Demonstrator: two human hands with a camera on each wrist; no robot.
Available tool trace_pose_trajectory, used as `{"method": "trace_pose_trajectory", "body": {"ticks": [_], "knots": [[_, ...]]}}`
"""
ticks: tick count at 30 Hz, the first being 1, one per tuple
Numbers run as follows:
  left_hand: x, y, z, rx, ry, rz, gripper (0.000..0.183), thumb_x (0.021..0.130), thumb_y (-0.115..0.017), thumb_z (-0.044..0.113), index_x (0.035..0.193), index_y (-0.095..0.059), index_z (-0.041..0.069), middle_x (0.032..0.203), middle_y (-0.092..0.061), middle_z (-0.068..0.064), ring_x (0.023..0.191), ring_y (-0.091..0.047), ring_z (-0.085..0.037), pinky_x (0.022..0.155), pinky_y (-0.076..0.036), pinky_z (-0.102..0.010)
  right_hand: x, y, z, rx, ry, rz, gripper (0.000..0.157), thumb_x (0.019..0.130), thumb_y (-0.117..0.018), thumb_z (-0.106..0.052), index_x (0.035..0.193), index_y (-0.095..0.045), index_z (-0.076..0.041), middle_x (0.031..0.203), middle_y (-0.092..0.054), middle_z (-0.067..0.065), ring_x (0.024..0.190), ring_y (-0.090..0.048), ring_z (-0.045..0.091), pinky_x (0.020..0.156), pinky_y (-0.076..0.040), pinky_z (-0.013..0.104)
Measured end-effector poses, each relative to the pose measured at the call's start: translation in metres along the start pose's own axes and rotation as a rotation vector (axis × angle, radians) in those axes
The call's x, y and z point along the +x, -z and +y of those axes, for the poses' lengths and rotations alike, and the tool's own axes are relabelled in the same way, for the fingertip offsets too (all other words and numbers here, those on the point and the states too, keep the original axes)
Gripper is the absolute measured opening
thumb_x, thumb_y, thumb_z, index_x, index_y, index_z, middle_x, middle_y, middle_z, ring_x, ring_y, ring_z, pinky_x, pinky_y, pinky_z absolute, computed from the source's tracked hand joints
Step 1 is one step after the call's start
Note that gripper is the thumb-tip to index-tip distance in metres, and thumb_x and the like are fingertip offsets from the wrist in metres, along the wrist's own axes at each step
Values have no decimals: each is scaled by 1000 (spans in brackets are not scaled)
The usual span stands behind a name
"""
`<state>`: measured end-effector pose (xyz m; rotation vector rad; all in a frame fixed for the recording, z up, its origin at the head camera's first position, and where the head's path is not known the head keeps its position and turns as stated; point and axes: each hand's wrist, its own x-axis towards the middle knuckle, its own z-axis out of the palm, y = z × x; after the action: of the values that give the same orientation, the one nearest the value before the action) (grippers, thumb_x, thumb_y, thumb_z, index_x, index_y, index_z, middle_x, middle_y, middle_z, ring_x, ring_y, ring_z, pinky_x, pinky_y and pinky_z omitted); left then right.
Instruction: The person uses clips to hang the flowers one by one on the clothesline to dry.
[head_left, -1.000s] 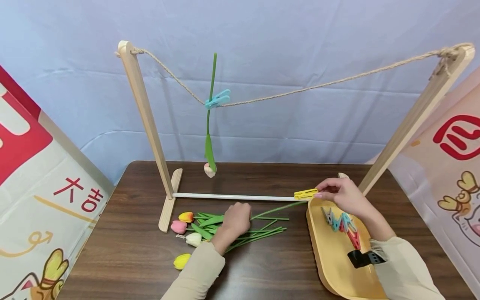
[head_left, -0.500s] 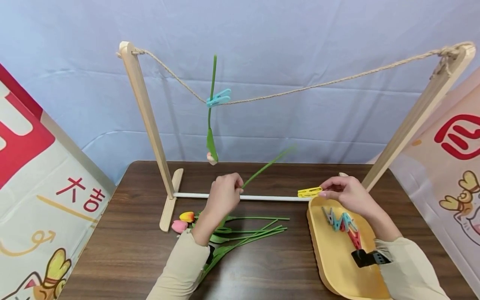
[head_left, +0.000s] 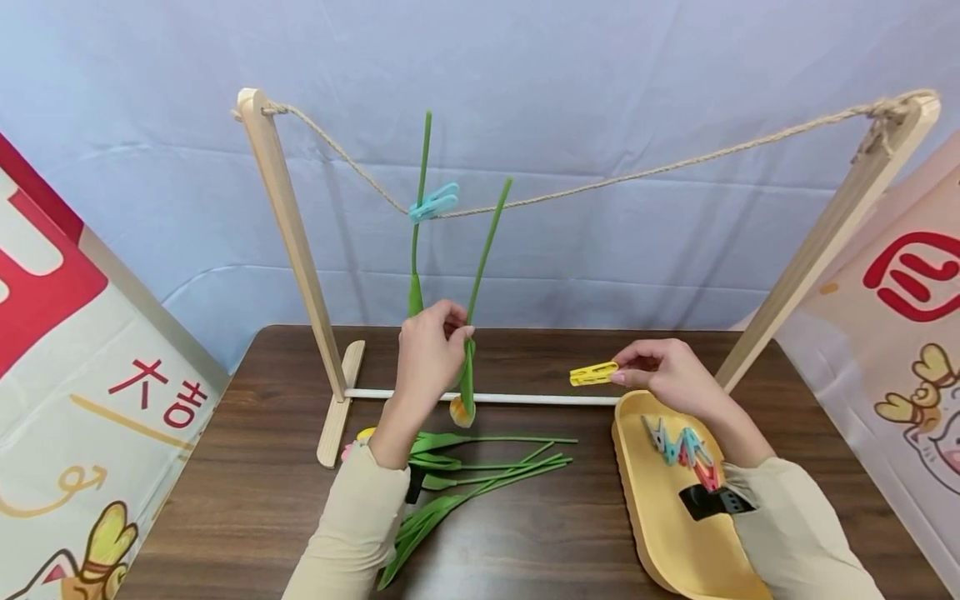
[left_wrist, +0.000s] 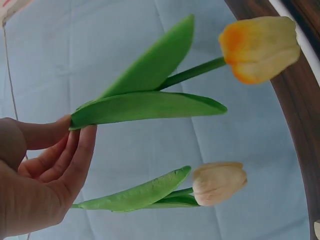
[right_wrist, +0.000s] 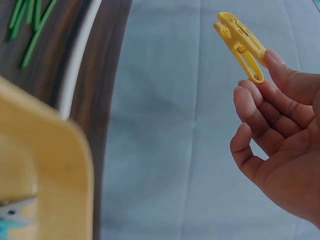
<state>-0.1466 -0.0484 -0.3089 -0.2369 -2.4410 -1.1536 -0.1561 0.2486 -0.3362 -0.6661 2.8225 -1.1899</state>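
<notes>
An orange-and-yellow tulip (left_wrist: 150,107) hangs head-down from the left hand (head_left: 431,350), whose thumb and fingertips pinch it where leaves meet stem; its stem rises and overlaps the rope (head_left: 652,172) in the head view (whether they touch, I cannot tell). The right hand (head_left: 675,379) pinches one end of a yellow clothespin (head_left: 592,374) between thumb and fingers, its other fingers loosely curled, just beyond the tray's far left corner. Just left of the held stem, a pale tulip (left_wrist: 150,195) hangs inverted, clipped to the rope by a blue clothespin (head_left: 435,203). More tulips (head_left: 431,442) lie on the dark wood-grain table (head_left: 240,500), stems pointing right, blooms partly hidden by the left arm. The yellow tray (head_left: 632,500) holds grey, blue and red clothespins (head_left: 688,450). Two wooden posts (head_left: 288,225) carry the rope, a white rod (head_left: 540,400) running between them below. The left banner (head_left: 105,367) reads "大吉" in red; the right banner's bold red character (head_left: 915,275) I cannot read with certainty.
</notes>
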Motion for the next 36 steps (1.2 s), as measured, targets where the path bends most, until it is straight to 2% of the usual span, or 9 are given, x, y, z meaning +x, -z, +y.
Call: {"method": "trace_pose_trajectory", "body": {"ticks": [7,16,22,30,36], "knots": [[9,4,-1,3,-12,54,6,79,-68,2,82,-64,-1,75,-66,-9,67,-63,-20,68,-47,-35,29,-2,-38,-44,62,16,11,80,-70,-10,87,-68,-2,76,-64,2,65,-55,12,57,-44,24],[14,6,-5,-4,14,79,7,80,-68,2,84,-65,-1,76,-65,-10,68,-63,-20,63,-49,-32,67,5,-98,-65,127,88,11,81,-68,-7,88,-67,2,75,-63,7,63,-51,17,54,-39,24],[16,9,-4,-13,8,106,7,79,-68,2,84,-65,-2,76,-66,-10,68,-63,-21,63,-50,-33,88,11,-136,-107,206,134,12,83,-67,-7,90,-66,3,76,-60,10,64,-51,19,57,-39,27],[18,12,-3,-28,-1,134,8,80,-69,4,84,-65,-1,76,-65,-11,68,-63,-22,62,-50,-33,107,16,-176,-169,280,258,13,85,-64,-7,92,-64,4,82,-59,13,68,-54,21,62,-42,30],[18,12,-5,-27,-12,144,9,80,-69,4,85,-65,-1,75,-65,-11,68,-62,-22,62,-49,-34,115,14,-185,-226,334,382,10,83,-64,-2,84,-62,8,81,-59,17,70,-53,27,64,-41,33]]}}
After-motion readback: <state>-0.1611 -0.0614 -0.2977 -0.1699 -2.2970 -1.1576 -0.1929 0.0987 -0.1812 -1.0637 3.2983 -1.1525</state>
